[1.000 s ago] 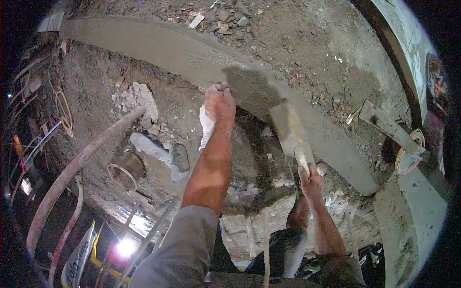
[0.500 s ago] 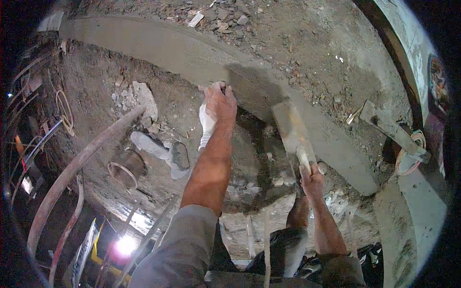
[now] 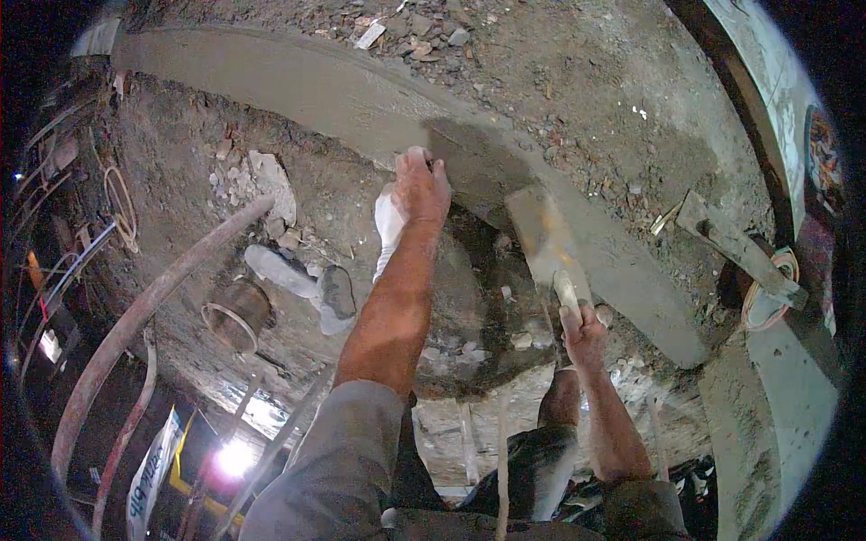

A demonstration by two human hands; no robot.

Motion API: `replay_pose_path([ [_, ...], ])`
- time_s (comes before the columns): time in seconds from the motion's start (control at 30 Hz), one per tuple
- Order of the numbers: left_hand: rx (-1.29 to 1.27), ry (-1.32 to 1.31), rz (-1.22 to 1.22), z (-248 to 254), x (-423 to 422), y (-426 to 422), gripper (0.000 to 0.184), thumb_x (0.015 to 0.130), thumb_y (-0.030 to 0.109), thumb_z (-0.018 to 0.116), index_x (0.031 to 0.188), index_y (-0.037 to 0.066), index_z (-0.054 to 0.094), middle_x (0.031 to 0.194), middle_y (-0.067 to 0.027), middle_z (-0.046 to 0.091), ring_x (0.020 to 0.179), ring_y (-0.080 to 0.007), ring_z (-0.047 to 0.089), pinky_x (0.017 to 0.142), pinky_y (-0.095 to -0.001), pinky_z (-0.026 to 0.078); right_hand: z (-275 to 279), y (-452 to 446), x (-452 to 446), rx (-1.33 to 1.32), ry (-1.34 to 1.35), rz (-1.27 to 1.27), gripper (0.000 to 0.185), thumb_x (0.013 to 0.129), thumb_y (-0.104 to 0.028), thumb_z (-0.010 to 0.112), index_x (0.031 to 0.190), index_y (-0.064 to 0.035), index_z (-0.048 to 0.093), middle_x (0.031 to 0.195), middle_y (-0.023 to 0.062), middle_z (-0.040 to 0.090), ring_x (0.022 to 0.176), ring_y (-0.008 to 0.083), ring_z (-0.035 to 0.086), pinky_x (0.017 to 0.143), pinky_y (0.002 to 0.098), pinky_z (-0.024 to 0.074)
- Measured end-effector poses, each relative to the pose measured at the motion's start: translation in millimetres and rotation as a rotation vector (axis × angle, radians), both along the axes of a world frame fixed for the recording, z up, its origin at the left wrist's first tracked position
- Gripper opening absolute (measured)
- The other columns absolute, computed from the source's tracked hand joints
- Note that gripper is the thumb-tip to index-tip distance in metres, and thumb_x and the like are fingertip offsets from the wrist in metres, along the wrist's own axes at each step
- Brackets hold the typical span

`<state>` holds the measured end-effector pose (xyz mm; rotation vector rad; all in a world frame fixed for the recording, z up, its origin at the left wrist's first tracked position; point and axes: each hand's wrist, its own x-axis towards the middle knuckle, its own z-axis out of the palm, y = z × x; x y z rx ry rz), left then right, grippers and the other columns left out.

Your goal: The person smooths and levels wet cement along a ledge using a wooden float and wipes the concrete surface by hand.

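My right hand (image 3: 586, 334) grips the pale handle of a plastering trowel (image 3: 537, 225). The trowel's flat, mortar-smeared blade lies at the near edge of a long grey strip of wet mortar (image 3: 622, 261). My left hand (image 3: 421, 187) is closed, fingers curled together, at the strip's near edge beside a dark shadow. Whatever its fingers may hold is hidden. A white glove-like thing (image 3: 389, 221) with a ribbed cuff shows beside my left wrist, partly covered by the forearm.
A small bucket (image 3: 239, 316) and mortar-covered, shoe-like things (image 3: 336, 298) lie to the left. A thick hose (image 3: 149, 307) curves past them. Rubble (image 3: 419, 41) lies beyond the strip. A wooden piece (image 3: 740, 248) sits at the right, and a bright lamp (image 3: 236, 458) shines lower left.
My left hand has shifted slightly along the strip's edge, its fingers turned a little. The trowel has moved slightly left and toward the far side, still in my right hand.
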<state>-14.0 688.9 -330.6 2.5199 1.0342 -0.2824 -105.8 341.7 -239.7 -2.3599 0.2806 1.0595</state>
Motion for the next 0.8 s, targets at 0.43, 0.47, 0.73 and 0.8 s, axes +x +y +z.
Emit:
replay_pose_path([
  [0.43, -0.2, -0.031, -0.052, 2, -1, 26, 0.025, 0.082, 0.02, 0.064, 0.1, 0.008, 0.051, 0.096, -0.0162, 0.058, 0.091, -0.0363, 0.057, 0.077, -0.0455, 0.046, -5, 48, 70, -0.011, 0.055, -0.017, 0.044, 0.086, -0.048, 0.058, 0.095, -0.0049, 0.06, 0.074, 0.0235, 0.062, 0.073, 0.0436, 0.061, 0.064, 0.0451, 0.0471],
  [0.47, -0.25, -0.058, -0.061, 6, -1, 28, 0.025, 0.082, 0.021, 0.064, 0.099, 0.008, 0.051, 0.096, -0.0161, 0.058, 0.092, -0.0361, 0.058, 0.078, -0.0452, 0.046, -10, 48, 70, -0.042, 0.044, 0.032, 0.044, 0.086, -0.048, 0.058, 0.094, -0.0046, 0.06, 0.074, 0.0232, 0.062, 0.072, 0.0425, 0.061, 0.064, 0.0444, 0.0474],
  [0.73, -0.332, -0.08, -0.024, 9, -29, 52, 0.024, 0.082, 0.024, 0.064, 0.096, 0.008, 0.054, 0.096, -0.013, 0.059, 0.09, -0.0329, 0.059, 0.078, -0.0426, 0.047, -8, 106, 92, 0.049, 0.009, 0.117, 0.045, 0.088, -0.043, 0.059, 0.102, -0.0011, 0.061, 0.079, 0.023, 0.063, 0.068, 0.0372, 0.063, 0.062, 0.0401, 0.0479],
  [0.8, -0.363, -0.078, 0.015, 7, -31, 55, 0.023, 0.082, 0.024, 0.064, 0.096, 0.008, 0.054, 0.097, -0.0129, 0.059, 0.09, -0.0329, 0.059, 0.078, -0.0425, 0.047, -5, 118, 94, -0.01, 0.025, 0.125, 0.045, 0.087, -0.044, 0.059, 0.101, -0.0007, 0.061, 0.079, 0.0232, 0.062, 0.068, 0.037, 0.062, 0.062, 0.0398, 0.0477],
])
